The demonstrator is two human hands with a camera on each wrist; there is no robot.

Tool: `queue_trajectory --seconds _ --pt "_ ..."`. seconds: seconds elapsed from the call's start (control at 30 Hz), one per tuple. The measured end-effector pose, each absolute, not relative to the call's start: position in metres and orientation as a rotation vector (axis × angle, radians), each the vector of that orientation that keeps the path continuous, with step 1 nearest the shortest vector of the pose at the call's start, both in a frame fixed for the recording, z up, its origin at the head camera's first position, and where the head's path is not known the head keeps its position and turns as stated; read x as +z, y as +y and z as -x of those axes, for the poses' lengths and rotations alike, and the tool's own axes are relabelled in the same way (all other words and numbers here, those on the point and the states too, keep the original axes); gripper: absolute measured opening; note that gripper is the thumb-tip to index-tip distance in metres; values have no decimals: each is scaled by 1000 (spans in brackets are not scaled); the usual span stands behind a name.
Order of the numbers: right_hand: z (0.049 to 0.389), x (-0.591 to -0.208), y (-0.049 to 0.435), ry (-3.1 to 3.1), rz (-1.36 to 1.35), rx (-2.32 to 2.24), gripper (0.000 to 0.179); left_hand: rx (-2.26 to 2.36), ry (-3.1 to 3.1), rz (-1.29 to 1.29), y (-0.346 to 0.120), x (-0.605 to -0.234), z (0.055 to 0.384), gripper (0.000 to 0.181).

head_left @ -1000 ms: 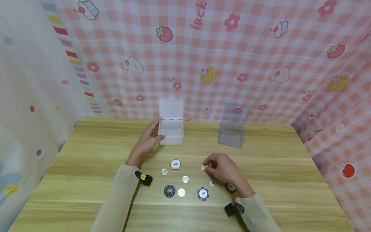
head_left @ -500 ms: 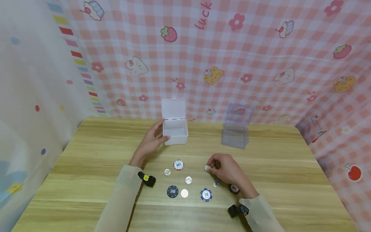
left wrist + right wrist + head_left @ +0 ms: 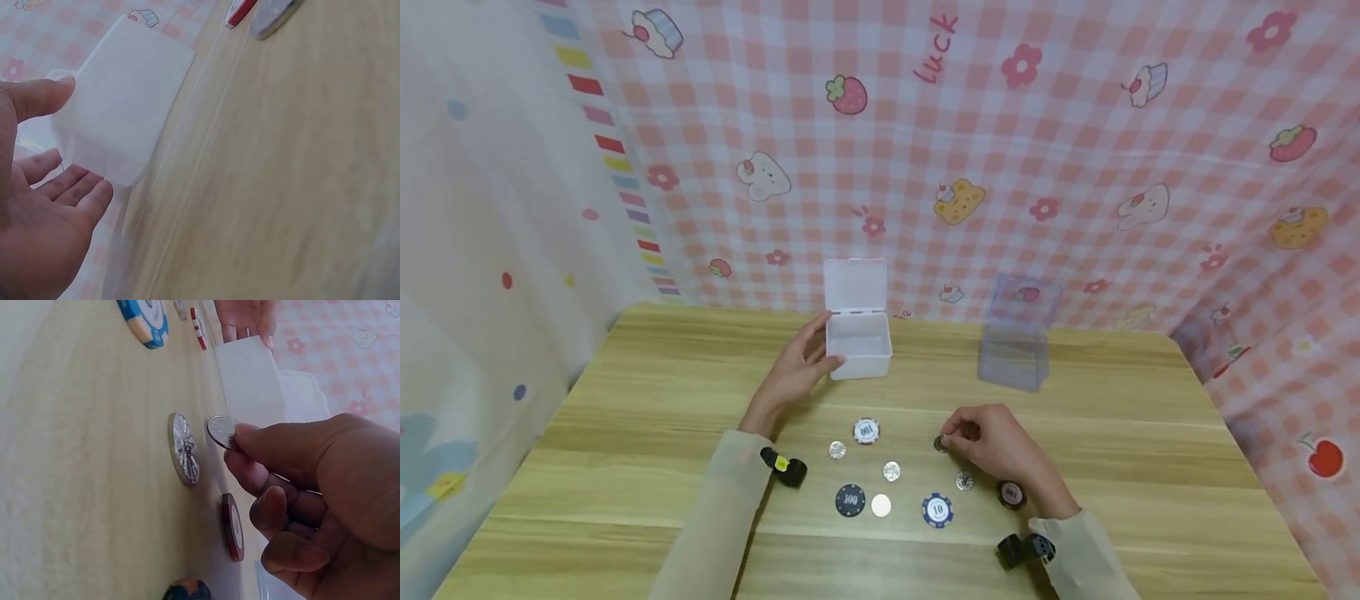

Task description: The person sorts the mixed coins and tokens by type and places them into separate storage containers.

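With thumb and index finger my right hand (image 3: 996, 442) pinches a silver coin (image 3: 222, 431) just above the tabletop, seen tilted in the right wrist view. The other fingers are curled below it. My left hand (image 3: 797, 371) holds the left side of a white lidded box (image 3: 860, 367), thumb at its front rim and fingers along the side. The box's lid (image 3: 856, 285) stands up. Near the right hand lie another silver coin (image 3: 964, 481), a blue-edged poker chip (image 3: 937, 510) marked 10 and a dark poker chip (image 3: 1011, 494).
A clear lidded box (image 3: 1013, 358) stands open at the back right. Between the arms lie a red-edged chip (image 3: 867, 431), a black chip (image 3: 850, 501), more coins (image 3: 891, 472) and a plain pale disc (image 3: 881, 505). A checked curtain (image 3: 910, 167) hangs behind the table (image 3: 625, 467).
The right hand's coin has tilted, its bright face turning away from the head view. The left hand stays on the white box. The whole head view has shifted slightly.
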State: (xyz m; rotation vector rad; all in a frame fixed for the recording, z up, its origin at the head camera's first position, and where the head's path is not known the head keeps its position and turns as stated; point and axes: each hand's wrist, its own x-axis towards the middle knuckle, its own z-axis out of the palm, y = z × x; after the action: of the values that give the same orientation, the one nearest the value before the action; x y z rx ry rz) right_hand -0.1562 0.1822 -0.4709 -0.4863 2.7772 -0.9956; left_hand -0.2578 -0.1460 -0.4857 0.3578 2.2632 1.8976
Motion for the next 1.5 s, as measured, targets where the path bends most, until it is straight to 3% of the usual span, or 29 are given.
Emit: queue_trajectory --seconds 0.47,0.83,1.5 --pt "163 -466 170 2697 244 -1316 3 1852 2323 -352 -146 -485 257 79" --pt "180 -455 159 2549 42 -1601 11 1850 2343 -356 -147 -484 258 79" --pt "215 -435 135 2532 20 -1690 15 1849 2348 -370 -144 -485 258 80"
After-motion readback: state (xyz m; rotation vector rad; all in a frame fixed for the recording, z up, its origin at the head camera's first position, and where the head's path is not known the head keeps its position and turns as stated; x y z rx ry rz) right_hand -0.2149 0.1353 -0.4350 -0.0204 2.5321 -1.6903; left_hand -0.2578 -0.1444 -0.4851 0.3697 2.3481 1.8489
